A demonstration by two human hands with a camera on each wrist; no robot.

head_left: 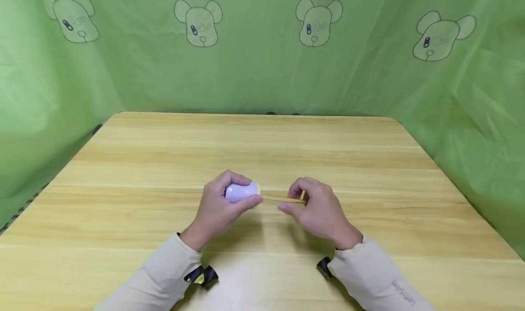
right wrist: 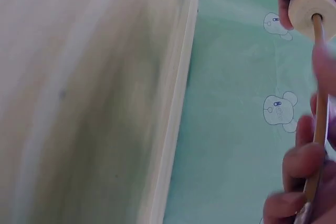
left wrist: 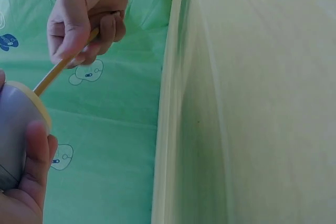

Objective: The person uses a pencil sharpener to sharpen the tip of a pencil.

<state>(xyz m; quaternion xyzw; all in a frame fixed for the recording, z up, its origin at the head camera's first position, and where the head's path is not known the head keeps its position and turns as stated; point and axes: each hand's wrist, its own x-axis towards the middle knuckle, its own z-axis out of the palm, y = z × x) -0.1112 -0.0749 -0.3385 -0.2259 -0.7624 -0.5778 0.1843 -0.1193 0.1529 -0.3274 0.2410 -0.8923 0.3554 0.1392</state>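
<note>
A lilac, drum-shaped pencil sharpener with a cream end cap lies on its side in my left hand, thumb along the near side and fingers over the far side. From the round hole in its cap, seen in the right wrist view, sticks a slim yellow pencil. My right hand pinches the pencil toward its outer end, with thumb and curled fingers around it. Both hands are raised over the table. The pencil's inner tip is hidden inside the sharpener.
A wood-grain table with rounded far corners spreads under the hands. Green sheeting printed with bear heads hangs behind it and at both sides. Dark wrist cameras sit at the light sleeves.
</note>
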